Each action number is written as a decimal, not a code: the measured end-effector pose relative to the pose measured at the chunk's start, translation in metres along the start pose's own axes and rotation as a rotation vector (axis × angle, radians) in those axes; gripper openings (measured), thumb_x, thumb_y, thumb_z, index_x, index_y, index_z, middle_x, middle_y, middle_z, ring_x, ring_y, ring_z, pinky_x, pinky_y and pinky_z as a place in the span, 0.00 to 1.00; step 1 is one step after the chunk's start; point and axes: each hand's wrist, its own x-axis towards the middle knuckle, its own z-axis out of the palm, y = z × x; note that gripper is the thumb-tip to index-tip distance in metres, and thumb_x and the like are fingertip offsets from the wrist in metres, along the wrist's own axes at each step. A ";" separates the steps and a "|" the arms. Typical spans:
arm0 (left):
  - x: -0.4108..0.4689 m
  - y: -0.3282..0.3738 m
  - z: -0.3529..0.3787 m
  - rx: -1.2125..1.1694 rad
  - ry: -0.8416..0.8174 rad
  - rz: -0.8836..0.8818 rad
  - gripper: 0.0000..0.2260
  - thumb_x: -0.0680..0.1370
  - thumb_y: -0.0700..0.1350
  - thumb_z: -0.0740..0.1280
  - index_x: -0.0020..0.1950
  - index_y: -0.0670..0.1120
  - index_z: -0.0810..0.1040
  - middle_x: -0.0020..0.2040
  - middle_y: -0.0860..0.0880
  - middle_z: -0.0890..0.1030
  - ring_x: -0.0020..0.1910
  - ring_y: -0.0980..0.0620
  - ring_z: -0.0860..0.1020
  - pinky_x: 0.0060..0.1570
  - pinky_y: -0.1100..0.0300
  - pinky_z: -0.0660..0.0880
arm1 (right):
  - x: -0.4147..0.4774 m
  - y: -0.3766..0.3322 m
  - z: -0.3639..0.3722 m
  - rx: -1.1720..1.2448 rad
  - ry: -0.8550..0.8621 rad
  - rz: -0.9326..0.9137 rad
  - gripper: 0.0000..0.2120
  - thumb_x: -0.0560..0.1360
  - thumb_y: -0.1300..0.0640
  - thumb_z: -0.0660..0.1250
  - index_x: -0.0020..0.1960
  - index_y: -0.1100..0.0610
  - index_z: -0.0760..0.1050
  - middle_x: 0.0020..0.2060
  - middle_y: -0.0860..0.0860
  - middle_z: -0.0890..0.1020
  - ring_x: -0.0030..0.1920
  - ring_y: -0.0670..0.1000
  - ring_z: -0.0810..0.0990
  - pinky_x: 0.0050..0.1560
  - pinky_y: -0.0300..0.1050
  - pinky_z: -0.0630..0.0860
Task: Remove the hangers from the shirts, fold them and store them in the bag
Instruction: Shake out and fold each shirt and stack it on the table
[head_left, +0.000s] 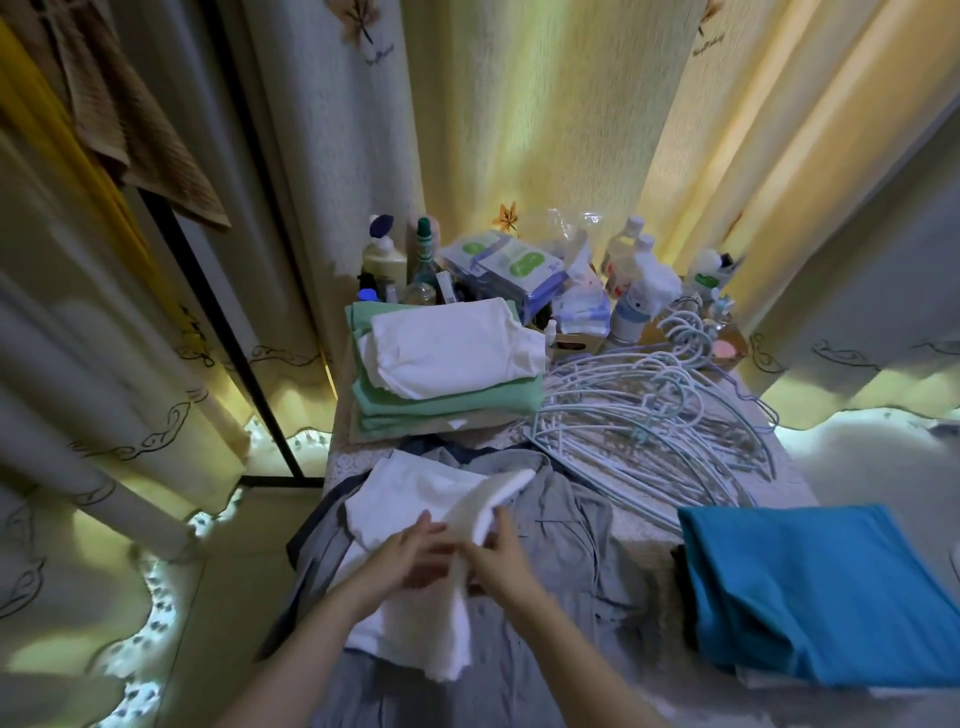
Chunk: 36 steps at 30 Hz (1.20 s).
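A white shirt (415, 499) lies partly folded on a grey shirt (566, 525) spread over the table. My left hand (410, 556) and my right hand (498, 551) meet at its middle, and both grip a raised fold of the white cloth. A stack of folded shirts (447, 374), white on top of green, sits behind. A pile of pale blue hangers (649, 421) lies to the right. A folded blue shirt (810, 587) rests at the near right. No bag is visible.
Bottles (639, 280), packets (514, 265) and a box crowd the back of the small table (343, 457). Curtains (519, 104) hang all round. A black clothes rack frame (218, 291) with hanging cloth stands at the left.
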 end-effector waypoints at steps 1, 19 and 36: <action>0.000 0.002 -0.009 -0.052 0.047 -0.003 0.21 0.79 0.64 0.51 0.55 0.56 0.79 0.49 0.51 0.85 0.49 0.51 0.83 0.46 0.58 0.79 | 0.003 -0.009 0.012 0.025 -0.084 -0.010 0.30 0.77 0.64 0.61 0.74 0.51 0.52 0.53 0.57 0.76 0.42 0.54 0.79 0.36 0.46 0.79; 0.020 -0.039 -0.058 0.180 0.580 -0.216 0.18 0.77 0.37 0.62 0.67 0.39 0.66 0.63 0.38 0.73 0.59 0.38 0.73 0.51 0.52 0.69 | 0.022 0.048 0.064 0.226 -0.096 0.348 0.07 0.77 0.56 0.66 0.46 0.60 0.75 0.40 0.54 0.79 0.40 0.51 0.78 0.39 0.41 0.75; -0.024 0.094 -0.021 0.043 -0.159 0.130 0.38 0.49 0.62 0.81 0.56 0.55 0.77 0.51 0.57 0.84 0.55 0.57 0.80 0.44 0.72 0.75 | -0.034 -0.117 -0.162 -0.728 -0.664 -0.087 0.17 0.78 0.60 0.64 0.65 0.50 0.71 0.57 0.46 0.77 0.57 0.44 0.75 0.58 0.37 0.73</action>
